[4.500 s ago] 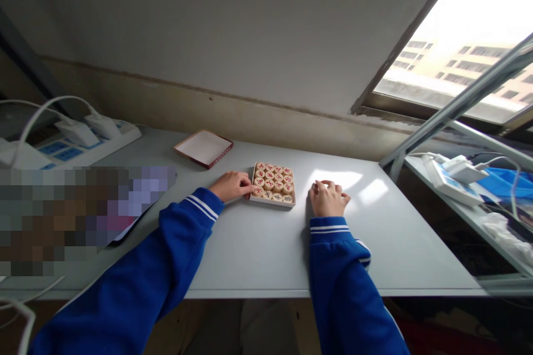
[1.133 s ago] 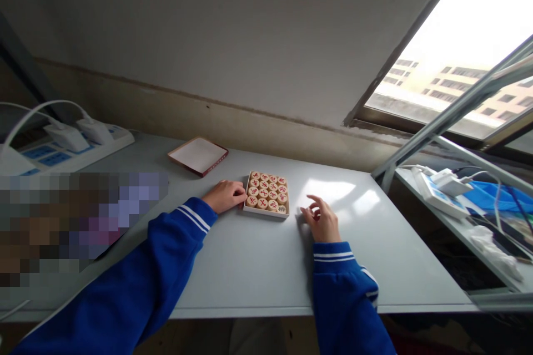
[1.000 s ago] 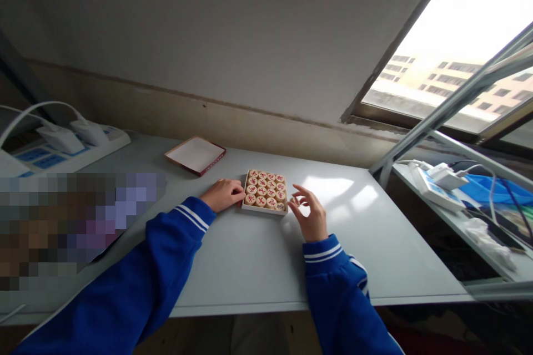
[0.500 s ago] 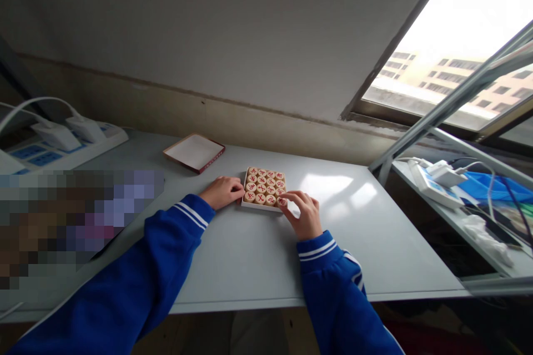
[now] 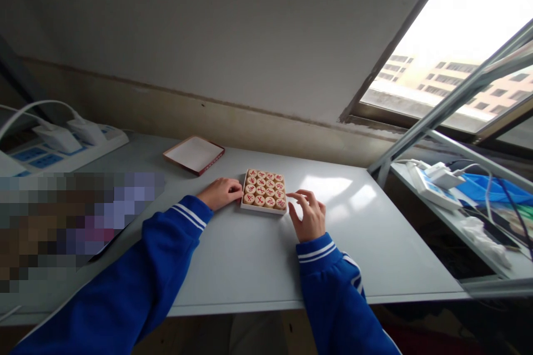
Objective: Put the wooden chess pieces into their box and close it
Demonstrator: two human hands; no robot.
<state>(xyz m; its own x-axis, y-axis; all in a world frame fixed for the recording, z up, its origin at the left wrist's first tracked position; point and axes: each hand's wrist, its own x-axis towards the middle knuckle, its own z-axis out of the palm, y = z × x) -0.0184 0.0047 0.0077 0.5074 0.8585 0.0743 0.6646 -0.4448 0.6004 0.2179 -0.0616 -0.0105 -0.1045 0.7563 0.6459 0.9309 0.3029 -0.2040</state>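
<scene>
A shallow white box (image 5: 263, 209) on the grey desk holds several round wooden pieces (image 5: 260, 190) with red characters, set in rows. At the box's left edge is my left hand (image 5: 221, 193), its fingers curled together; what they grip, if anything, is too small to tell. My right hand (image 5: 308, 213) is just right of the box, thumb and fingers apart with nothing between them. Behind my left hand lies a red-edged box lid (image 5: 195, 155), its pale inside facing up.
White power strips with plugs stand at the far left (image 5: 89, 147) and on the right shelf (image 5: 435, 186). A blurred-out item (image 5: 112, 211) lies on the desk's left. A metal frame (image 5: 441, 102) rises at the right, by a window.
My right hand has let go of the piece at the box's front right corner and moved slightly right. My left hand has barely moved.
</scene>
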